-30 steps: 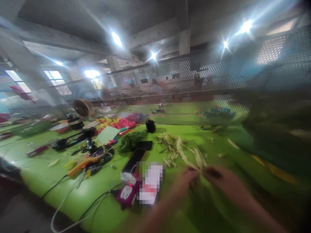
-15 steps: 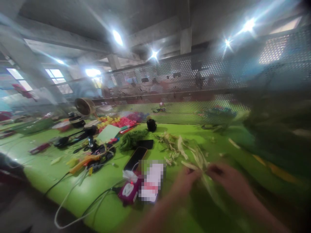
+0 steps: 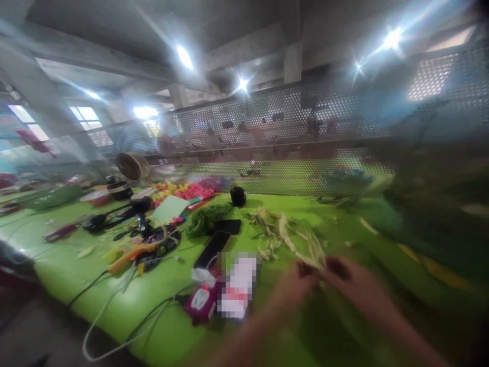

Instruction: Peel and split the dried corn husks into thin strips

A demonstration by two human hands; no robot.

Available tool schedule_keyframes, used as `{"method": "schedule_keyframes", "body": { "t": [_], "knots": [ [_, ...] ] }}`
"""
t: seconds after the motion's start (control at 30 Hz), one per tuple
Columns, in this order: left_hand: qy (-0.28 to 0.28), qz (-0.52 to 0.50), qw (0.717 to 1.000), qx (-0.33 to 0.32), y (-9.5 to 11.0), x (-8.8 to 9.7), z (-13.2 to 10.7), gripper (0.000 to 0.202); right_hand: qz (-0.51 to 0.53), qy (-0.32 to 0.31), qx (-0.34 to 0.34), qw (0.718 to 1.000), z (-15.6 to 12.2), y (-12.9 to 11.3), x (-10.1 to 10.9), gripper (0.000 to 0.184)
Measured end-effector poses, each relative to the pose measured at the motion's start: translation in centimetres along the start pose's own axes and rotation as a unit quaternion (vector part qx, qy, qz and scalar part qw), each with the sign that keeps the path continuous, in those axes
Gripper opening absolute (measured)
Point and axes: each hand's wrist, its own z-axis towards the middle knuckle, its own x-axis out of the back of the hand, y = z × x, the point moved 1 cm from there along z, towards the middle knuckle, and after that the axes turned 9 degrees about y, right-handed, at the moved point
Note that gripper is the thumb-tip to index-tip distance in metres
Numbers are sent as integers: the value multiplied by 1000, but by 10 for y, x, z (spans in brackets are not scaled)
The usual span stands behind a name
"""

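Note:
My left hand [image 3: 296, 285] and my right hand [image 3: 353, 283] meet over the right part of the green table. Both are closed, with the fingertips close together, on a pale yellow-green, husk-like strip [image 3: 315, 247]. Its upper ends fan out away from me, and a blurred part hangs below the fingers. Just beyond the hands lies a loose pile of similar pale strips and scraps [image 3: 263, 224]. Blur hides exactly how each finger grips.
Left of my hands are a lit phone [image 3: 239, 290], a purple power socket [image 3: 201, 303] with cables and a dark phone [image 3: 214, 250]. An orange-handled glue gun [image 3: 132, 256] lies farther left. A perforated metal screen [image 3: 275, 127] borders the table's back.
My hands have drawn closer together, and my left hand has turned inward at the strip. The strip's upper ends have shifted slightly. The table items stay in place.

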Motion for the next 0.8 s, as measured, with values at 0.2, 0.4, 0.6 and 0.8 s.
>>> {"method": "schedule_keyframes", "body": {
  "t": [0.2,0.4,0.6,0.8],
  "knots": [
    [30,57,998,-24,-7,3,4,15,-49,2,0,999,0,2,2,29],
    [-17,49,999,-5,-8,5,4,22,3,20,-57,998,-2,-11,5,28],
    [-25,-1,999,21,3,-1,-5,27,-8,-21,-21,1000,1,-12,8,30],
    [-34,-67,997,32,11,-2,-9,46,-3,-21,28,999,1,-5,8,34]
  ]
}}
